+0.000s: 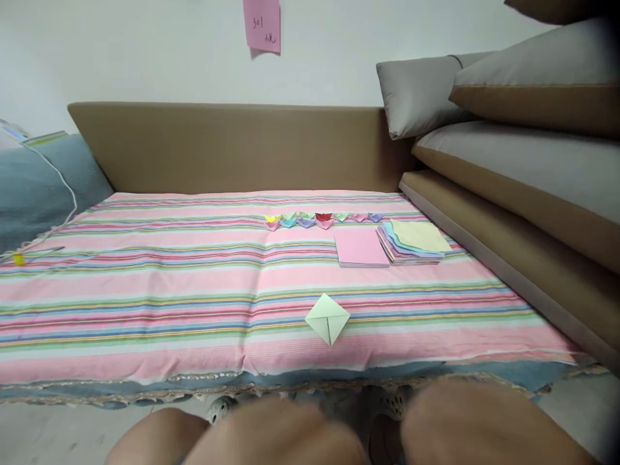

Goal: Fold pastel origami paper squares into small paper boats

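A pale green square of paper [320, 328], folded with flaps meeting at a slit, lies turned corner-up near the front edge of the striped cloth [194, 278]. My left hand [278, 433] is a smeared shape at the bottom of the view, below the folded paper and apart from it. Farther right, my right hand [484, 423] is also blurred and low in the frame. The fingers of both hands are too smeared to make out. Behind the folded paper are a pink paper stack [362, 249] and a mixed-colour paper stack [420, 236].
Several small folded paper boats [324, 224] stand in rows toward the back. Grey and brown cushions [533, 155] are piled at the right. A brown backrest [232, 148] runs along the wall. At the left lie a white cable [70, 190] and a yellow-handled tool [18, 259].
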